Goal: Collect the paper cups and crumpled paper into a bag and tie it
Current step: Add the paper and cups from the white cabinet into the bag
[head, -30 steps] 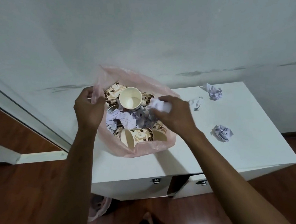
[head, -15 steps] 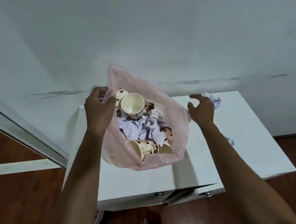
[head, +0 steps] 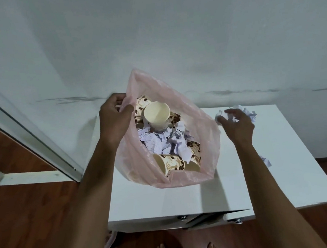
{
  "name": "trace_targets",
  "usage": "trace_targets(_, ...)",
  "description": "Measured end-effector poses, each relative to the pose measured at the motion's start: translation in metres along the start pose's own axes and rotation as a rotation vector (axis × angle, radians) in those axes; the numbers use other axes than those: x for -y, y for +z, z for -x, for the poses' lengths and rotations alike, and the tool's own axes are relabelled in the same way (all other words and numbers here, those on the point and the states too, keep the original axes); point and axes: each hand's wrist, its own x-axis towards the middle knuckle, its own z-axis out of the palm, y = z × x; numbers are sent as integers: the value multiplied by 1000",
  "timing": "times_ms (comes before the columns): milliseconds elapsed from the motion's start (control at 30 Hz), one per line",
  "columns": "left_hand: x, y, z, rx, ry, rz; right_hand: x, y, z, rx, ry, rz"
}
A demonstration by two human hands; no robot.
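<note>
While left fingers [head: 124, 109] pinch the bag [head: 206, 139], right fingers [head: 223, 120] around crumpled paper [head: 246, 113] on white cabinet [head: 283, 172].

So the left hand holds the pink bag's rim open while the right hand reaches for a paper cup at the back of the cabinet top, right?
Not quite. The head view shows the right hand closing on crumpled paper, not a paper cup; the cups are already in the bag. The rest holds: the left hand holds the pink bag open by its rim, and the reach is at the back of the cabinet top.
</note>
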Motion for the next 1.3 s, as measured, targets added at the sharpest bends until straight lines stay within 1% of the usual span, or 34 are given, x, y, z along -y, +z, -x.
trace_targets(100,-1,-2,-3,-15,4,-12,45,-14,17,-44,-93,-276)
trace_targets(133,-2,-2,-3,-19,5,-11,60,-16,23,-29,-138,-333)
trace_targets(200,-4,0,-3,-21,0,-5,81,-14,37,45,-228,-366)
trace_targets(333,-7,4,-2,-31,5,-9,101,0,58,213,-347,-328)
trace_targets(433,-7,6,-1,-40,-3,-3,97,9,62,398,-358,-138)
trace_targets(467,-8,7,-1,-40,-4,-2,94,10,61,436,-353,-99)
trace_targets(533,-8,10,2,-32,-1,-1,88,9,60,415,-353,-121)
trace_targets(667,-11,17,6,-14,0,-13,78,-2,53,242,-362,-139)
trace_targets(800,-11,26,6,4,8,-16,46,-11,40,55,-281,-67)
trace_targets(867,-12,33,8,21,10,-9,22,-15,34,15,-160,43)
trace_targets(967,-13,41,10,48,19,-10,-14,-21,31,17,109,324)
trace_targets(1033,-13,45,10,60,20,-12,-35,-26,36,24,225,472)
trace_targets(1133,-14,50,10,67,21,-8,-62,-29,41,83,352,552)
trace_targets(1200,-14,52,11,80,26,-12,-81,-26,45,111,351,548)
trace_targets(1300,-15,56,12,95,29,-19,-106,-16,52,95,242,479)
